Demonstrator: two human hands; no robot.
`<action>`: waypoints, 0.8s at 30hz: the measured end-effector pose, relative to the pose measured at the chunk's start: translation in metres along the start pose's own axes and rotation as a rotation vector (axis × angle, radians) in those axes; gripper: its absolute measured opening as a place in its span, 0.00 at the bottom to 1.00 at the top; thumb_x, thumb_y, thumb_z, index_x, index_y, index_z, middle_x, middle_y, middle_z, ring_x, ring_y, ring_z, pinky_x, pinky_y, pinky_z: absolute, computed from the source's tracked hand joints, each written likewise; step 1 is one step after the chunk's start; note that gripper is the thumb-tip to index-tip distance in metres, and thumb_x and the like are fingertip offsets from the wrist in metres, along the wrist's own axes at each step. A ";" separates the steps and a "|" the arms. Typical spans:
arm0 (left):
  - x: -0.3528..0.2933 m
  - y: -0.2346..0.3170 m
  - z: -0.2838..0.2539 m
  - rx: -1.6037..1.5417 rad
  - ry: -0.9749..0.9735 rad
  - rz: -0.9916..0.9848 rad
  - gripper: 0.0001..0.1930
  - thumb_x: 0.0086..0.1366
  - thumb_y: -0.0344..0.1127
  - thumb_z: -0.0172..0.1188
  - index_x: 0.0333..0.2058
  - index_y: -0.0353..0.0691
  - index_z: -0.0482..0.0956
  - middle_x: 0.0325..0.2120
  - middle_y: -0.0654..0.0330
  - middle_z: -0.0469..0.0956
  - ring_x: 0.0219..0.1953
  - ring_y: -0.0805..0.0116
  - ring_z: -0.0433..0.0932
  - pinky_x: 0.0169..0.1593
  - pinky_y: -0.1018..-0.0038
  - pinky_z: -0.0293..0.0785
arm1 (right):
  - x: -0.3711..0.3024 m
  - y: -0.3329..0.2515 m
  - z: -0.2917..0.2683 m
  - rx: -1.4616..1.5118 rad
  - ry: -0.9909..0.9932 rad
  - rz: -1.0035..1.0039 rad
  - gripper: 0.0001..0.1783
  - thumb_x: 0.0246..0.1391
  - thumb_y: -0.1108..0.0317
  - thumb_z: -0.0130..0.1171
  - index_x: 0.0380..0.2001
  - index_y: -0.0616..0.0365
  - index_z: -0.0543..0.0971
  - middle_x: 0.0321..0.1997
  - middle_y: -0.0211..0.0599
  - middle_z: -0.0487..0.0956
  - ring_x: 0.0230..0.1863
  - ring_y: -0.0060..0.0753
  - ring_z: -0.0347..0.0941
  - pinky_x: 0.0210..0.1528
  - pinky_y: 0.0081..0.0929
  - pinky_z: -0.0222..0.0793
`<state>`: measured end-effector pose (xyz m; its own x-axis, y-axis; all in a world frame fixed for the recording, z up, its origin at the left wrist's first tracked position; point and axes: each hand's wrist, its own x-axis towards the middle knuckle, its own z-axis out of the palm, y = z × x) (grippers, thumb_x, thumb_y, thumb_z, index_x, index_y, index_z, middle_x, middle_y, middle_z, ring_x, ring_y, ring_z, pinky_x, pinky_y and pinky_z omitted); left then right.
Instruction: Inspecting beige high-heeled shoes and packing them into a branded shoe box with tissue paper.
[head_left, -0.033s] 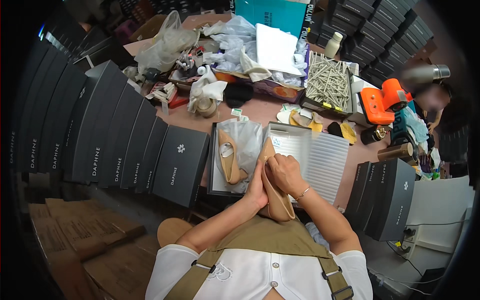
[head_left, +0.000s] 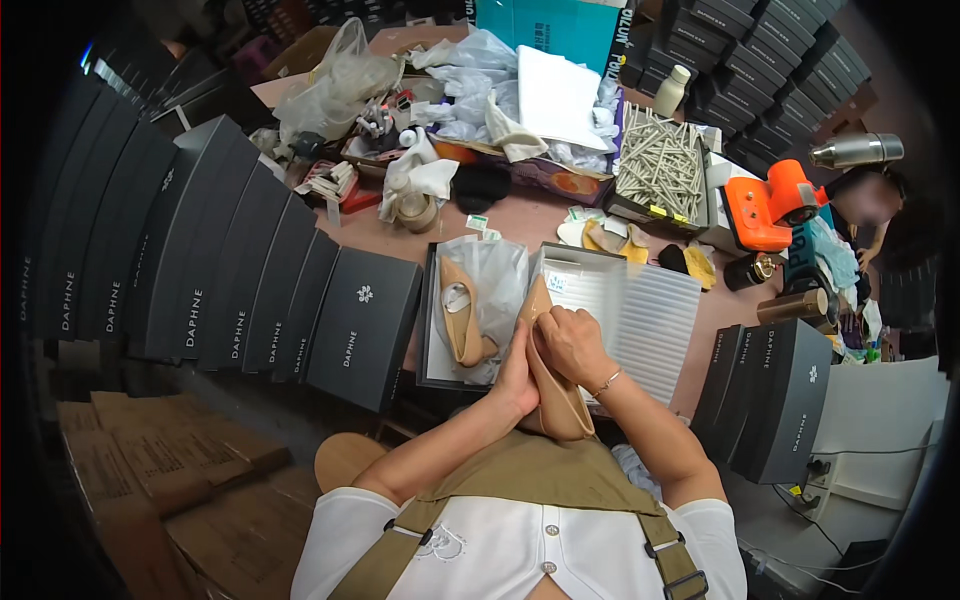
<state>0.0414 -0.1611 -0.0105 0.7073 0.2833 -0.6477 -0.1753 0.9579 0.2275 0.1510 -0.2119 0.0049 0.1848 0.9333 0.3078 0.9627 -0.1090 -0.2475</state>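
Note:
My left hand [head_left: 514, 372] is wrapped around the side of a beige pump [head_left: 562, 408], its pointed toe away from me and its heel end by my apron. My right hand [head_left: 570, 345] is closed at the pump's opening, just behind the toe. Its fingertips are hidden, so anything small between them does not show. To the left, a matching beige pump [head_left: 462, 325] lies on translucent tissue paper [head_left: 500, 265] in an open dark shoebox [head_left: 428, 345]. Some white material shows inside that pump. A lined box part [head_left: 655, 310] lies behind my right hand.
Closed dark shoeboxes [head_left: 360, 325] stand in a row on the left; more shoeboxes [head_left: 775, 400] are on the right. At the back are a box of pale sticks [head_left: 660, 165], an orange device [head_left: 760, 205] and a white bottle [head_left: 672, 90]. Flattened cartons [head_left: 190, 450] lie lower left.
The view has shifted very slightly. Both hands keep the same hold on the pump.

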 end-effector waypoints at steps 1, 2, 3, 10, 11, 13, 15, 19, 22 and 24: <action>-0.001 0.000 -0.001 -0.018 0.026 0.006 0.29 0.69 0.59 0.41 0.58 0.44 0.63 0.55 0.57 0.67 0.58 0.61 0.65 0.62 0.62 0.61 | 0.000 0.002 0.007 -0.001 -0.021 -0.026 0.08 0.44 0.64 0.59 0.22 0.53 0.70 0.21 0.35 0.70 0.22 0.37 0.71 0.26 0.33 0.67; -0.003 0.000 -0.002 -0.033 0.051 0.010 0.29 0.69 0.59 0.41 0.58 0.43 0.63 0.55 0.57 0.67 0.59 0.60 0.65 0.62 0.61 0.61 | 0.000 0.003 0.013 -0.003 -0.040 -0.050 0.08 0.44 0.64 0.59 0.22 0.53 0.70 0.21 0.34 0.69 0.22 0.37 0.71 0.25 0.33 0.66; -0.003 0.000 -0.004 -0.058 0.063 0.004 0.30 0.69 0.60 0.42 0.58 0.43 0.64 0.55 0.57 0.68 0.58 0.61 0.66 0.62 0.62 0.62 | 0.000 0.000 0.016 0.055 -0.022 -0.046 0.08 0.43 0.65 0.59 0.22 0.53 0.70 0.21 0.34 0.69 0.21 0.37 0.70 0.25 0.33 0.67; 0.004 0.028 -0.024 -0.055 0.161 -0.019 0.31 0.68 0.61 0.38 0.56 0.42 0.66 0.53 0.54 0.70 0.55 0.57 0.69 0.59 0.59 0.65 | -0.034 0.015 -0.018 0.412 0.168 0.248 0.08 0.45 0.68 0.63 0.24 0.57 0.74 0.22 0.36 0.73 0.23 0.40 0.72 0.25 0.33 0.67; 0.013 0.030 -0.040 -0.048 0.114 -0.041 0.31 0.68 0.61 0.38 0.56 0.42 0.66 0.53 0.54 0.70 0.55 0.57 0.69 0.59 0.59 0.65 | -0.033 0.032 -0.015 0.305 0.079 0.353 0.08 0.46 0.66 0.63 0.26 0.57 0.75 0.24 0.37 0.74 0.24 0.41 0.73 0.27 0.35 0.68; 0.023 0.036 -0.048 0.028 0.088 -0.049 0.31 0.69 0.60 0.38 0.57 0.41 0.65 0.53 0.55 0.70 0.55 0.58 0.69 0.59 0.59 0.65 | -0.023 0.037 -0.017 0.211 0.010 0.393 0.10 0.46 0.64 0.64 0.29 0.56 0.76 0.27 0.37 0.75 0.26 0.41 0.74 0.29 0.36 0.69; 0.026 0.039 -0.046 0.066 0.059 -0.021 0.31 0.69 0.60 0.37 0.57 0.40 0.66 0.52 0.52 0.72 0.54 0.54 0.71 0.58 0.56 0.66 | -0.010 0.021 -0.018 0.213 0.037 0.256 0.12 0.45 0.62 0.65 0.32 0.55 0.77 0.30 0.36 0.76 0.29 0.41 0.75 0.31 0.36 0.70; 0.001 0.026 -0.004 0.119 0.086 -0.095 0.31 0.70 0.59 0.36 0.58 0.41 0.64 0.55 0.53 0.69 0.58 0.54 0.67 0.62 0.55 0.62 | 0.001 0.002 0.010 -0.121 -0.172 -0.202 0.05 0.47 0.65 0.52 0.26 0.53 0.73 0.25 0.28 0.73 0.29 0.30 0.72 0.36 0.30 0.63; -0.002 0.026 -0.012 0.125 0.068 -0.041 0.30 0.70 0.59 0.37 0.58 0.41 0.65 0.55 0.54 0.70 0.58 0.55 0.67 0.62 0.56 0.62 | -0.006 0.005 0.024 -0.022 -0.113 -0.211 0.05 0.47 0.65 0.53 0.27 0.52 0.75 0.23 0.27 0.72 0.28 0.30 0.72 0.33 0.29 0.62; -0.001 0.028 -0.012 0.148 0.140 0.022 0.30 0.70 0.59 0.37 0.57 0.41 0.65 0.55 0.54 0.70 0.57 0.55 0.68 0.61 0.56 0.63 | -0.022 0.001 0.009 0.055 -0.016 -0.094 0.06 0.45 0.65 0.56 0.28 0.53 0.76 0.22 0.26 0.72 0.27 0.30 0.72 0.32 0.30 0.63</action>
<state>0.0279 -0.1341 -0.0121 0.6005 0.3176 -0.7339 -0.0796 0.9369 0.3403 0.1466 -0.2294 -0.0103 0.0909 0.9440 0.3172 0.9633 -0.0026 -0.2684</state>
